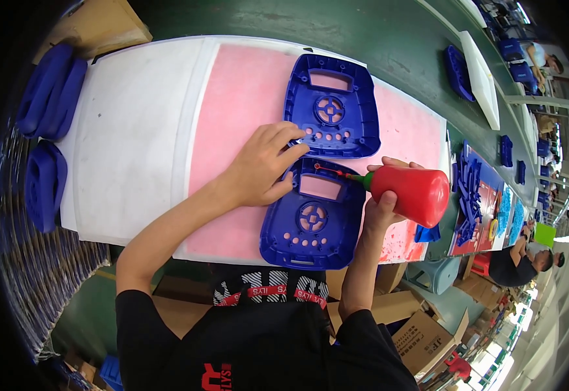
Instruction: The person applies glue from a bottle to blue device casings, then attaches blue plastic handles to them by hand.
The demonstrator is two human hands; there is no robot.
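Note:
Two blue plastic housing shells lie one beyond the other, ribbed insides up. Each has a rectangular window, a round grille and a row of small holes. My left hand (pixel 266 163) is curled around the upper left corner of the near shell (pixel 336 225), its fingertips reaching the lower edge of the far shell (pixel 356 111). In my right hand (pixel 383 202) is a red squeeze bottle (pixel 418 194) with a green collar, tipped sideways. Its thin red nozzle points left, the tip over the near shell's upper left corner. Any contact there is too small to tell.
Pink and white sheets (pixel 138 143) cover the table. Stacked blue shells (pixel 53 91) stand at the left edge, near a cardboard box (pixel 95 29). Blue parts (pixel 470 195) lie to the right. Beyond runs a green surface (pixel 245 23) with a white board (pixel 480 78). Other people sit far right.

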